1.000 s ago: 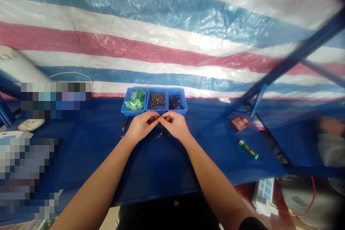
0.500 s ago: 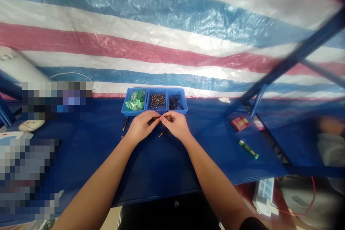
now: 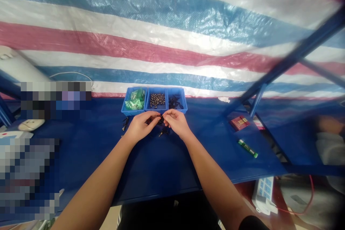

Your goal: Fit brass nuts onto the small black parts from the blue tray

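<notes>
Pinching a dark part (image 3: 161, 117) in the left hand (image 3: 142, 125), just before the bins (image 3: 146, 101), with the right hand (image 3: 176, 123) close against it; cannot tell whether gripping there. Seemingly manipulating by fingertip, likely calling for fine control next. Note loose pieces (image 3: 162, 133) on the table (image 3: 215, 140); rightward, red box (image 3: 239, 123), green tube (image 3: 248, 148); behind, striped sheet (image 3: 161, 50).

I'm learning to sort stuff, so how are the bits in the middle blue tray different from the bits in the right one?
Colour: the middle bits look brassy and shiny; the right bits look black. Shape: the middle bits look short and stubby; the right bits look longer and thinner. Both are small and loose, in the blue middle tray and blue right tray.
</notes>
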### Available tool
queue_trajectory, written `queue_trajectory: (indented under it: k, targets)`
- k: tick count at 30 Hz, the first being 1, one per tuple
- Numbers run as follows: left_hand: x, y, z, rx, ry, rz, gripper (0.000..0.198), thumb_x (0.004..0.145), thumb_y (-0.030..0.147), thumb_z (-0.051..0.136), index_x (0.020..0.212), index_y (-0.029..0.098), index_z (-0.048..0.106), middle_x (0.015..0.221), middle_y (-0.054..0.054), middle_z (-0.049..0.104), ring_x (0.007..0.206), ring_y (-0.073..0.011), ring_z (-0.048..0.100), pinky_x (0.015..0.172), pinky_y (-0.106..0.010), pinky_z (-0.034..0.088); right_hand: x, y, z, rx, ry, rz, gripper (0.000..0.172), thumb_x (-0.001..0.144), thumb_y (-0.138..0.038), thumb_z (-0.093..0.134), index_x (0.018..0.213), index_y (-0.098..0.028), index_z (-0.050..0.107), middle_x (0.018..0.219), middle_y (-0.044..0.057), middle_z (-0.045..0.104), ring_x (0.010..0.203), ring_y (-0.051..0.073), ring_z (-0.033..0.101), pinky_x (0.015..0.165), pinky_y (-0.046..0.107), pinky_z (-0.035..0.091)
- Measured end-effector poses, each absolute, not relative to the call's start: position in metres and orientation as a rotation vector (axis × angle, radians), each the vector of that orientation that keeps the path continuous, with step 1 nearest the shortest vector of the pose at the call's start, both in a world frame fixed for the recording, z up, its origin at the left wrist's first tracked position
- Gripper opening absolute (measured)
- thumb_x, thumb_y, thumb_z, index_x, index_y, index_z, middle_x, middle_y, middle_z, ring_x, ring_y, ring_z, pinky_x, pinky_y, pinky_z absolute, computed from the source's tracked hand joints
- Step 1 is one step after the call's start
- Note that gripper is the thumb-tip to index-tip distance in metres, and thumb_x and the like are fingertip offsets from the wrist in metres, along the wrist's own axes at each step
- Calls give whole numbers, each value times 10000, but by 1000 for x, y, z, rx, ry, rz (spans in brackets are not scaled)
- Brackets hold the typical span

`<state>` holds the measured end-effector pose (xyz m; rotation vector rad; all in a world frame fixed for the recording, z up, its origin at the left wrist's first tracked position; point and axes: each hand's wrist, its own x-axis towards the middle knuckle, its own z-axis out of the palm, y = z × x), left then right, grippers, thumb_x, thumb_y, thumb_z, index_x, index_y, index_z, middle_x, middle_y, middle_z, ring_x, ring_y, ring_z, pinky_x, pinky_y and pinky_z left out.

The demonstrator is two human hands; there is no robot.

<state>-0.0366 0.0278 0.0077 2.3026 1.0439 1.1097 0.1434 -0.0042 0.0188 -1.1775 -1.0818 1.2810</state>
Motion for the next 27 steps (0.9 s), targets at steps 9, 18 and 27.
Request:
queue_trajectory:
  k: [9, 18, 27]
  targets:
    - [-37, 28, 11, 2360, 1096, 1031, 270, 953, 396, 508, 958, 204, 697, 884, -38, 742, 773, -165, 689, 722, -251, 523, 140, -8, 15, -1166, -1273, 1096, 214, 794, -338, 672, 955, -200, 695, 808, 23, 700, 720, 153, 662, 706, 292, 554]
    - [-37, 26, 14, 2324, 1145, 982, 263, 957, 396, 501, 918, 201, 672, 773, -6, 699, 671, -136, 644, 636, -225, 472, 140, -8, 11, -1191, -1258, 1024, 243, 819, -372, 672, 985, -204, 727, 871, 44, 733, 783, 183, 690, 755, 322, 577]
    - [-36, 24, 13, 2292, 1106, 1062, 266, 937, 404, 531, 1016, 197, 676, 779, -19, 701, 674, -136, 652, 568, -204, 487, 139, -5, 9, -1212, -1200, 1106, 254, 803, -416, 685, 885, -179, 725, 778, 42, 719, 709, 170, 677, 694, 300, 567]
